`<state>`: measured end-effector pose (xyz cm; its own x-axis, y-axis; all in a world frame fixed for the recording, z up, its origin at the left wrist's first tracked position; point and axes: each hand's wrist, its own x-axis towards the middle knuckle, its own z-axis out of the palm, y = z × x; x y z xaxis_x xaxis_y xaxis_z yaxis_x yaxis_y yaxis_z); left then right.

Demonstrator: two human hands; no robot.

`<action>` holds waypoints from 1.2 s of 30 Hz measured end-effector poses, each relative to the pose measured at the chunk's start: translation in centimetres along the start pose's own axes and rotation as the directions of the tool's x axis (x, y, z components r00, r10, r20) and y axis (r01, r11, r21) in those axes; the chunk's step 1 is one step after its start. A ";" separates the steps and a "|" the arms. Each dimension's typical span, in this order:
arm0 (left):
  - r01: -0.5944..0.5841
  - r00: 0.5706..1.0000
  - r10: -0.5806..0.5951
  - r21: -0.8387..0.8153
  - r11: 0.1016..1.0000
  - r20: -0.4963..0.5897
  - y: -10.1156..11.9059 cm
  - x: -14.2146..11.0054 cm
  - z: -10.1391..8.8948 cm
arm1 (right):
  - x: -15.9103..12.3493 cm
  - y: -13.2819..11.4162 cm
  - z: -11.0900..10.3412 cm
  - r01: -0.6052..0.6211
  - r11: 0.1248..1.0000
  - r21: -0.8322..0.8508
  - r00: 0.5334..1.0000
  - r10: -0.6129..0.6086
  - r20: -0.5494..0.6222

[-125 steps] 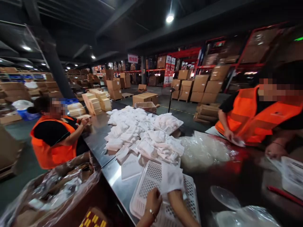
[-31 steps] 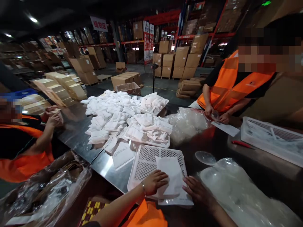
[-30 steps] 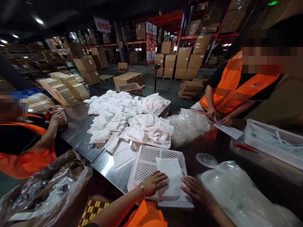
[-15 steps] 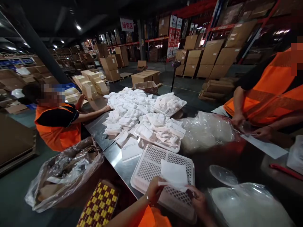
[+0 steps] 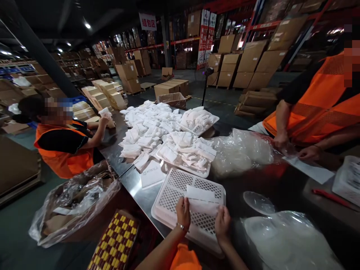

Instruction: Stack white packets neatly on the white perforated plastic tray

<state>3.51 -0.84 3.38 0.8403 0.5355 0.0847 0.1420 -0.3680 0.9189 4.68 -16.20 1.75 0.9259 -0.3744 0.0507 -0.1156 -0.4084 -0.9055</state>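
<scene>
My left hand (image 5: 183, 213) pinches the left end of a folded white sheet (image 5: 203, 205), which looks thin and soft. At its other end, my right hand (image 5: 222, 222) has its fingers closed on the sheet. Both hands hold it just over a white lattice-patterned plastic basket (image 5: 170, 195), whose mesh face is upward. Behind the basket, small white packets (image 5: 184, 144) are heaped in a white tray (image 5: 201, 174). A flat white printed pouch (image 5: 152, 174) lies left of that tray.
A larger packet pile (image 5: 152, 120) spreads behind. Clear plastic bags (image 5: 242, 150), a clear disc (image 5: 258, 202) and a filled bag (image 5: 287, 240) lie rightward. Co-workers sit left (image 5: 64, 150) and right (image 5: 312, 101). A plastic-lined carton (image 5: 75, 236) and woven seat (image 5: 114, 240) stand at lower left.
The sheet's near part has been folded up over its lower half, and my hands have moved up and slightly left with it. The left co-worker's hand has drawn back from the pile, holding something white.
</scene>
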 end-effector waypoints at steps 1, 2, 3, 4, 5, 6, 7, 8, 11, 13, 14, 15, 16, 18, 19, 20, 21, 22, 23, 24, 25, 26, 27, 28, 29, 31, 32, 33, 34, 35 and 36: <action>0.003 1.000 -0.003 0.022 1.000 -0.005 0.0 0.3 0.1 | 0.1 -0.1 0.1 0.001 1.000 -0.017 1.000 -0.001 -0.003; 0.002 1.000 -0.002 0.038 0.999 -0.004 -0.1 0.5 0.2 | 0.2 -0.1 0.2 0.002 0.999 -0.037 1.000 -0.002 -0.002; -0.001 1.000 0.001 0.047 0.999 -0.001 -0.2 0.8 0.3 | 0.4 -0.2 0.2 0.000 0.998 -0.059 1.000 0.000 0.000; -0.009 1.000 0.009 0.056 0.998 0.006 -0.5 1.1 0.2 | 0.5 -0.2 0.1 -0.003 0.997 -0.081 1.000 0.003 0.001; -0.023 1.000 0.022 0.073 0.997 0.017 -0.7 1.4 0.2 | 0.7 -0.2 0.1 -0.008 0.995 -0.104 1.000 0.008 0.000; -0.039 0.999 0.035 0.102 0.994 0.036 -0.9 1.7 0.0 | 0.9 -0.2 0.0 -0.012 0.992 -0.126 1.000 0.012 -0.002; -0.055 0.997 0.045 0.143 0.988 0.067 -1.2 1.9 -0.1 | 1.1 -0.1 -0.1 -0.013 0.989 -0.146 1.000 0.012 -0.005; -0.070 0.993 0.049 0.198 0.978 0.109 -1.3 2.1 -0.3 | 1.3 0.1 -0.1 -0.012 0.986 -0.164 1.000 0.011 -0.008; -0.112 0.971 0.018 0.386 0.916 0.240 -1.4 2.6 -0.6 | 1.7 0.6 -0.1 0.013 0.977 -0.211 1.000 -0.017 -0.015; -0.133 0.959 0.002 0.445 0.886 0.283 -1.1 2.9 -0.7 | 1.8 1.0 0.0 0.036 0.971 -0.235 0.999 -0.041 -0.018; -0.143 0.956 0.002 0.459 0.877 0.294 -0.9 3.0 -0.7 | 1.8 1.2 0.0 0.047 0.969 -0.244 0.998 -0.053 -0.018; -0.153 0.952 0.003 0.468 0.870 0.305 -0.7 3.0 -0.7 | 1.9 1.4 0.1 0.058 0.966 -0.251 0.998 -0.065 -0.017; -0.163 0.949 0.004 0.479 0.863 0.316 -0.5 3.1 -0.7 | 1.9 1.6 0.1 0.068 0.964 -0.259 0.997 -0.075 -0.019; -0.185 0.940 0.003 0.504 0.843 0.340 -0.2 3.2 -0.7 | 2.0 1.9 0.1 0.087 0.958 -0.274 0.995 -0.098 -0.026; -0.191 0.938 0.002 0.511 0.838 0.348 0.0 3.3 -0.6 | 2.1 2.1 0.1 0.094 0.954 -0.283 0.994 -0.107 -0.031; -0.190 0.936 -0.001 0.510 0.839 0.351 0.0 3.3 -0.6 | 2.1 2.2 0.2 0.099 0.951 -0.291 0.993 -0.114 -0.033; -0.183 0.937 -0.007 0.506 0.843 0.350 0.1 3.4 -0.6 | 2.2 2.4 0.2 0.103 0.949 -0.298 0.992 -0.119 -0.035; -0.174 0.938 -0.012 0.498 0.850 0.348 0.1 3.4 -0.5 | 2.3 2.5 0.3 0.108 0.947 -0.302 0.992 -0.124 -0.033; -0.166 0.939 -0.014 0.487 0.857 0.344 0.1 3.4 -0.5 | 2.4 2.7 0.3 0.112 0.946 -0.305 0.991 -0.128 -0.032; -0.162 0.940 -0.011 0.474 0.865 0.341 0.1 3.4 -0.4 | 2.4 2.8 0.4 0.115 0.944 -0.309 0.991 -0.132 -0.033; -0.165 0.941 0.001 0.458 0.874 0.337 0.0 3.4 -0.4 | 2.5 2.9 0.4 0.116 0.942 -0.314 0.990 -0.134 -0.035; -0.174 0.943 0.020 0.439 0.881 0.333 -0.1 3.3 -0.4 | 2.5 3.1 0.4 0.115 0.941 -0.319 0.990 -0.134 -0.038; -0.187 0.943 0.042 0.422 0.887 0.330 -0.1 3.3 -0.4 | 2.5 3.2 0.4 0.112 0.939 -0.324 0.990 -0.133 -0.042; -0.200 0.943 0.062 0.408 0.891 0.327 -0.2 3.3 -0.4 | 2.6 3.3 0.4 0.111 0.938 -0.329 0.991 -0.131 -0.040; -0.208 0.942 0.072 0.403 0.891 0.327 -0.2 3.3 -0.4 | 2.6 3.4 0.4 0.111 0.936 -0.334 0.991 -0.131 -0.036; -0.202 0.940 0.056 0.419 0.885 0.335 -0.1 3.5 -0.3 | 2.6 3.6 0.4 0.115 0.932 -0.345 0.991 -0.131 -0.024; -0.188 0.938 0.025 0.443 0.877 0.347 0.1 3.6 -0.2 | 2.6 3.7 0.5 0.117 0.929 -0.351 0.991 -0.132 -0.019; -0.170 0.932 -0.017 0.477 0.862 0.363 0.2 3.7 -0.1 | 2.7 3.8 0.5 0.117 0.926 -0.359 0.991 -0.131 -0.015; -0.152 0.924 -0.065 0.517 0.843 0.377 0.4 3.8 0.1 | 2.7 3.9 0.6 0.116 0.922 -0.370 0.991 -0.130 -0.011; -0.138 0.914 -0.111 0.557 0.819 0.390 0.6 3.9 0.2 | 2.7 4.0 0.6 0.114 0.917 -0.383 0.992 -0.127 -0.008; -0.129 0.905 -0.151 0.593 0.795 0.399 0.7 4.1 0.4 | 2.7 4.1 0.6 0.114 0.911 -0.397 0.992 -0.125 0.000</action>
<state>7.24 0.81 4.24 0.9474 0.2365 -0.2155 0.3145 -0.8122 0.4914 6.94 -18.34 -2.05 0.9329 -0.3210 0.1634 -0.1422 -0.7451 -0.6517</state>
